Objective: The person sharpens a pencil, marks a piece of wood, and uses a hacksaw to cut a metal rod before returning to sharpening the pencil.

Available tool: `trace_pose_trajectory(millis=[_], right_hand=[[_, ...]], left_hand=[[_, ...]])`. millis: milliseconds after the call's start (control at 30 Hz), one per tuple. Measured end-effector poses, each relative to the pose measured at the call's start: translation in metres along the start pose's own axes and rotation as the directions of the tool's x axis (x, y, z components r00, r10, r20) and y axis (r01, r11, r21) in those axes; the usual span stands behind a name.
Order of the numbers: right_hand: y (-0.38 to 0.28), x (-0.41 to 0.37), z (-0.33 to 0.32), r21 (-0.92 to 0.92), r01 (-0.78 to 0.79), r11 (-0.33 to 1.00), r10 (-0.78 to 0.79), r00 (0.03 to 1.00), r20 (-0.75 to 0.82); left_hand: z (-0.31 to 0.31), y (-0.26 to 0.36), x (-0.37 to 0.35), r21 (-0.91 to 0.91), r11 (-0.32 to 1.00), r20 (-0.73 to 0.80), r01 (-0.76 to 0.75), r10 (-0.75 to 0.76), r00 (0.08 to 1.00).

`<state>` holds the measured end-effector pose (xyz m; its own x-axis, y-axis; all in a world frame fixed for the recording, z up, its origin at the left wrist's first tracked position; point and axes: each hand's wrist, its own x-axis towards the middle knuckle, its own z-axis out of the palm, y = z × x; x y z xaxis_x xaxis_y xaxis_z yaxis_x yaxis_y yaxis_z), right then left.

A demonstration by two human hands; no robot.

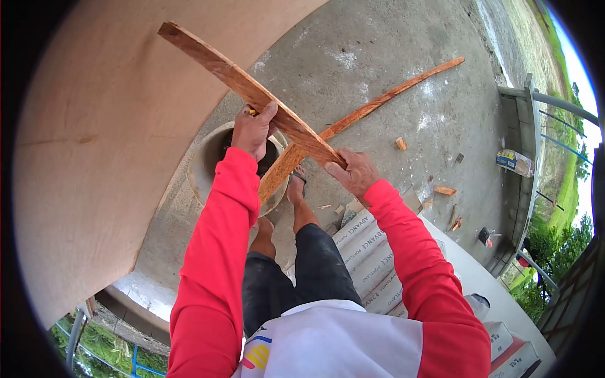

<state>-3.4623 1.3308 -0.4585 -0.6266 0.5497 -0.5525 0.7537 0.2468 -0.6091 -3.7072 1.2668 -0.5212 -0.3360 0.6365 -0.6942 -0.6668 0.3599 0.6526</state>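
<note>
My left hand (253,130) grips a thin wooden strip (220,66) near its middle, with a small yellow object pinched against it. My right hand (354,172) holds the same strip at its lower end. The strip slants from upper left down to the right. A second, longer wooden strip (391,94) crosses beneath it, running from a round concrete pipe opening (203,165) up to the right across the concrete floor. Both sleeves are red.
A large plywood sheet (101,145) fills the left side. Stacked cement bags (372,258) lie at my right leg. Wood offcuts (444,190) scatter the floor. A metal railing (535,126) and a small box (513,161) stand at the right edge.
</note>
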Motion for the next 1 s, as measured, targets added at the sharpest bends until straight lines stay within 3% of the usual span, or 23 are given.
trace_pose_trajectory(millis=[100,200,300,500,600,800,833,933,1000], right_hand=[[0.016,0.015,0.021,0.105,0.067,0.992,-0.064,0.997,-0.035],[0.017,0.029,0.036,0.119,0.284,0.951,-0.266,0.953,-0.145],[0.015,0.031,0.032,0.140,0.208,0.968,-0.212,0.977,0.017],[0.013,0.030,0.039,0.124,0.187,0.974,-0.188,0.982,-0.003],[0.018,0.029,0.047,0.186,0.178,0.966,-0.170,0.984,-0.060],[0.024,0.036,0.052,0.283,0.183,0.942,-0.189,0.982,-0.006],[0.014,0.033,0.047,0.287,0.119,0.950,-0.137,0.990,0.042],[0.023,0.037,0.050,0.237,0.211,0.948,-0.219,0.976,0.009],[0.022,0.038,0.049,0.235,0.192,0.953,-0.205,0.978,0.028]], left_hand=[[-0.007,-0.006,-0.006,-0.072,0.997,-0.047,-0.020,0.016,0.999],[-0.015,-0.007,-0.005,-0.067,0.997,-0.113,-0.030,0.022,0.993],[-0.027,-0.013,0.002,-0.055,0.997,-0.086,-0.054,0.049,0.995],[-0.027,-0.011,-0.001,-0.108,0.990,-0.085,-0.095,0.086,0.993],[-0.028,-0.015,0.006,-0.075,0.989,-0.056,-0.126,0.122,0.991],[-0.036,-0.010,0.007,0.102,0.984,-0.034,-0.144,0.149,0.988],[-0.036,-0.010,0.007,0.113,0.982,-0.032,-0.149,0.153,0.988],[-0.042,-0.015,0.012,0.127,0.977,-0.010,-0.171,0.173,0.985],[-0.043,-0.020,0.014,0.127,0.972,-0.008,-0.195,0.198,0.980]])
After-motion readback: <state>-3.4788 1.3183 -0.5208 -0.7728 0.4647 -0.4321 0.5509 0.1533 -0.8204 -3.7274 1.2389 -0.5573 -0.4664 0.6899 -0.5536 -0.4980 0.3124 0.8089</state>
